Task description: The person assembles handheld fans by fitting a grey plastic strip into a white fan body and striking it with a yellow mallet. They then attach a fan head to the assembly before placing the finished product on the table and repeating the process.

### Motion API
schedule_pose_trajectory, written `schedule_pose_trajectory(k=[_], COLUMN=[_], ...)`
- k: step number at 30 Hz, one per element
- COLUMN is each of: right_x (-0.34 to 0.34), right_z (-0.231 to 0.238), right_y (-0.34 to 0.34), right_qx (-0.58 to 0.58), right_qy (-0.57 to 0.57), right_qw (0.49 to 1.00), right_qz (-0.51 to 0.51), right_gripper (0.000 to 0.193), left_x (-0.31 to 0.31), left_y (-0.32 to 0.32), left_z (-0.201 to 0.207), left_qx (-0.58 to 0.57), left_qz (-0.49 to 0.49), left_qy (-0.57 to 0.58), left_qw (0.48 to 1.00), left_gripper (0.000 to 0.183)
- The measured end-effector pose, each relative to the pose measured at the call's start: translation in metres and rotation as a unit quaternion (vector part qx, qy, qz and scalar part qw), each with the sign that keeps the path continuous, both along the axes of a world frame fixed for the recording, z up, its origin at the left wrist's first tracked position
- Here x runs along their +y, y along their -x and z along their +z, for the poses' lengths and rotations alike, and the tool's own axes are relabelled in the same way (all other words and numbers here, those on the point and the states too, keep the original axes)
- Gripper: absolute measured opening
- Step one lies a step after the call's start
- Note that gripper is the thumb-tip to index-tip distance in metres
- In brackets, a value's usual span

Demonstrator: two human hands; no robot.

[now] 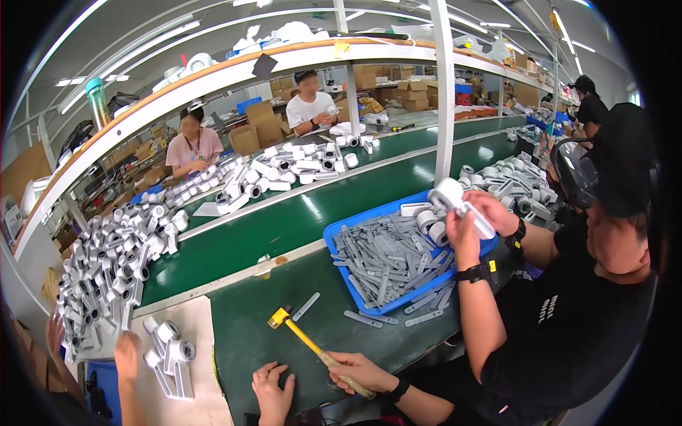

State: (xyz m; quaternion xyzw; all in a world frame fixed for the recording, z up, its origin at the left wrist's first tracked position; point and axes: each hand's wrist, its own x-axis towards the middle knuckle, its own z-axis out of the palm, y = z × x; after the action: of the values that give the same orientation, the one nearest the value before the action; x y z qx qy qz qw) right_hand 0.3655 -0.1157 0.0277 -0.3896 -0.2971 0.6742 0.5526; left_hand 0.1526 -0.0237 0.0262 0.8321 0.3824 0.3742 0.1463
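My right hand (361, 373) is wrapped round the taped grip of a yellow-headed hammer (304, 336). The hammer's head rests on or just over the dark green bench (249, 305), pointing away to the left. My left hand (272, 389) lies on the bench near its front edge, empty, with fingers apart. Just beyond the hammer's head is a flat grey strip (306, 306). More loose grey strips (364, 319) lie to its right, beside a blue tray (369, 309) heaped with such strips and a few white round-headed parts.
On the right a co-worker's hands (465, 234) hold a white part (449, 195). At left another person's hand (128, 355) is beside white parts (170, 355) on cardboard (202, 397). A green conveyor (284, 231) runs behind, with heaped white parts (114, 255) and a post (444, 106).
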Motion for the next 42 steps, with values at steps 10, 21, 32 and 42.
schedule_pose_trajectory(k=[10, 21, 32, 42], right_x=[-0.001, 0.000, -0.040, -0.036], right_z=[-0.007, -0.003, 0.007, -0.006], right_y=[-0.001, 0.008, -0.058, -0.107], right_qx=[-0.039, -0.084, -0.313, -0.116], right_qy=[-0.020, -0.027, -0.050, -0.012], right_qw=[0.999, 0.996, 0.946, 0.993], right_qz=[0.005, -0.020, -0.073, 0.026], right_gripper=[0.052, 0.054, 0.058, 0.057], left_x=[0.000, 0.000, 0.012, 0.040], left_y=[-0.005, 0.002, -0.059, -0.341], left_z=[-0.015, -0.020, 0.070, 0.109], left_qx=[0.054, 0.038, -0.004, 0.113], left_qz=[0.019, 0.019, -0.163, -0.408], left_qy=[-0.047, -0.062, 0.046, -0.012], left_qw=[0.997, 0.997, 0.986, 0.906], left_gripper=[0.032, 0.031, 0.021, 0.027])
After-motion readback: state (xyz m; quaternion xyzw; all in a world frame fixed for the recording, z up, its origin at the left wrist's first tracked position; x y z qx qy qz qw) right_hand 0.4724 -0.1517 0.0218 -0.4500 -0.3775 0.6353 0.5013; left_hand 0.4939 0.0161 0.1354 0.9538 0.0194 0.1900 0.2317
